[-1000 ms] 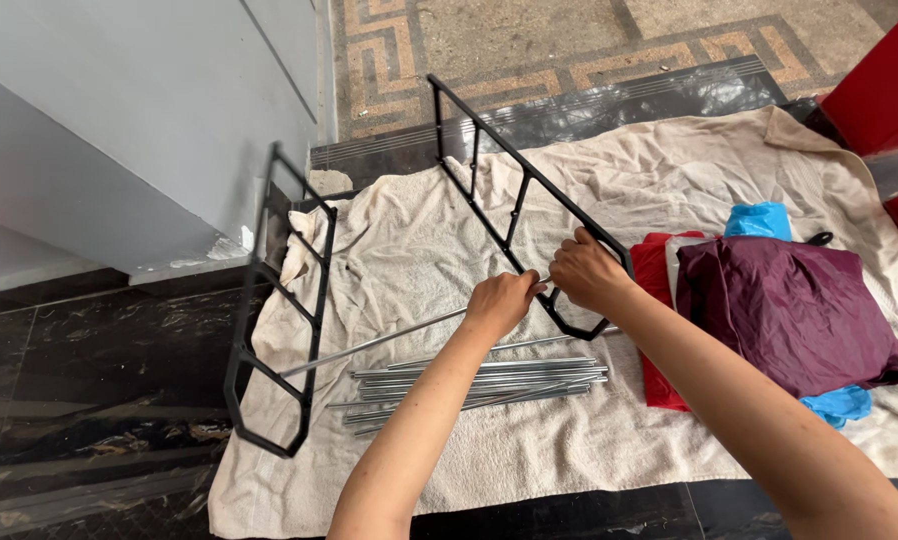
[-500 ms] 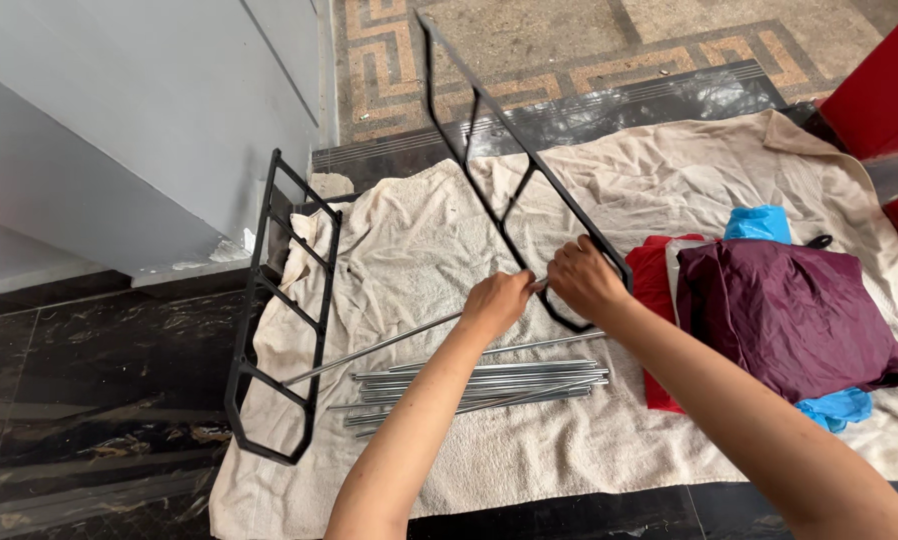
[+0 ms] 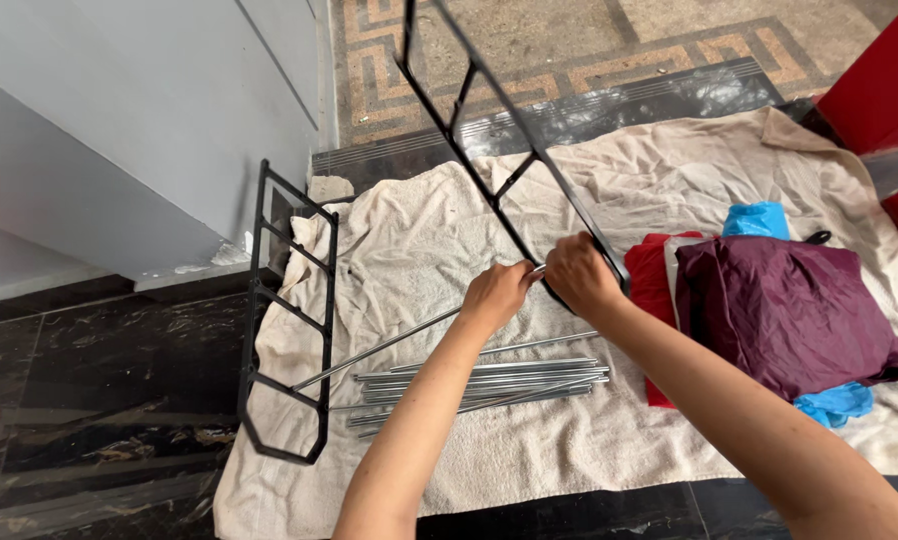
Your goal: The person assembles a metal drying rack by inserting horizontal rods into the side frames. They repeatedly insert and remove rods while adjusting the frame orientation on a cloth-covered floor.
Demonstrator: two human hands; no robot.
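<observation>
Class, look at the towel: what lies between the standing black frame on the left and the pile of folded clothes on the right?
In the head view, a bundle of metal rods lies there on the towel.

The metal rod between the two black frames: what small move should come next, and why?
Probably push the rod end into the right frame. The left hand grips the rod at that frame, the right hand steadies the frame; its far end meets the left frame.

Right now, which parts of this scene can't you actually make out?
Head view:
- Where the metal rod meets the raised black frame: hidden behind the left hand and right hand.
- Raised frame's top: cut off by the upper edge.
- What lies under the maroon cloth: covered.
- Blue bag: mostly hidden by that cloth.
</observation>
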